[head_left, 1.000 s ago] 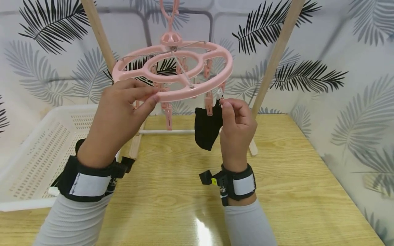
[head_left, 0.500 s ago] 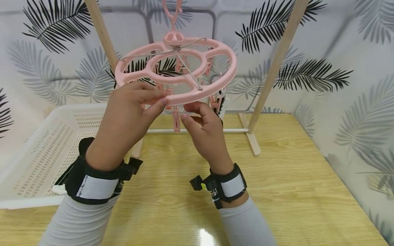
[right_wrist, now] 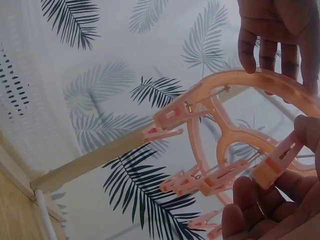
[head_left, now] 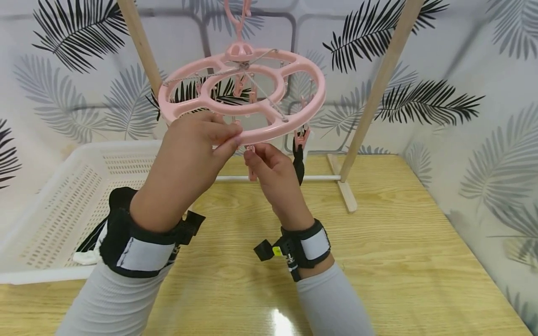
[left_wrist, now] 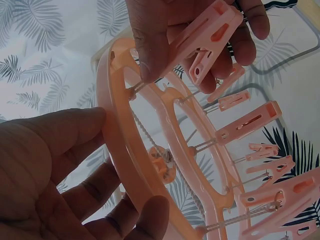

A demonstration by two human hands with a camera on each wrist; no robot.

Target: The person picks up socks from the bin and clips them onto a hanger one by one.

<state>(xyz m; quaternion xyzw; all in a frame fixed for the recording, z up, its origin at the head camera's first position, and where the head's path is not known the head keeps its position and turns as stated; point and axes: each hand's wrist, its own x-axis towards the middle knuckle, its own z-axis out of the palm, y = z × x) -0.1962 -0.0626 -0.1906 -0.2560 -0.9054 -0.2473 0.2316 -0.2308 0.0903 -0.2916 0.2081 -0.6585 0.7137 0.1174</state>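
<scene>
My left hand (head_left: 195, 158) grips the front rim of a pink round clip hanger (head_left: 320, 95), thumb below and fingers over the ring. Just to its right, my right hand (head_left: 277, 177) pinches a pink clothespin (left_wrist: 207, 40) that dangles from the rim on a short cord. In the right wrist view this clothespin (right_wrist: 277, 162) lies between thumb and fingers. Behind the right hand a black cloth piece (head_left: 298, 163) hangs from another pink clothespin (head_left: 300, 140), partly hidden by the hand. Several more clothespins (left_wrist: 250, 122) hang beneath the rings.
A white perforated basket (head_left: 25, 275) stands at the left, with black cloth (head_left: 119, 198) and a white item (head_left: 86, 257) inside, partly behind my left forearm. Wooden posts (head_left: 378, 88) and a white crossbar (head_left: 321, 178) stand behind the hanger on the wooden table (head_left: 399, 261).
My right hand has left the black cloth and moved left to a front clothespin. The hanger has turned, carrying the cloth toward the right side. My left hand has shifted slightly right, still gripping the rim.
</scene>
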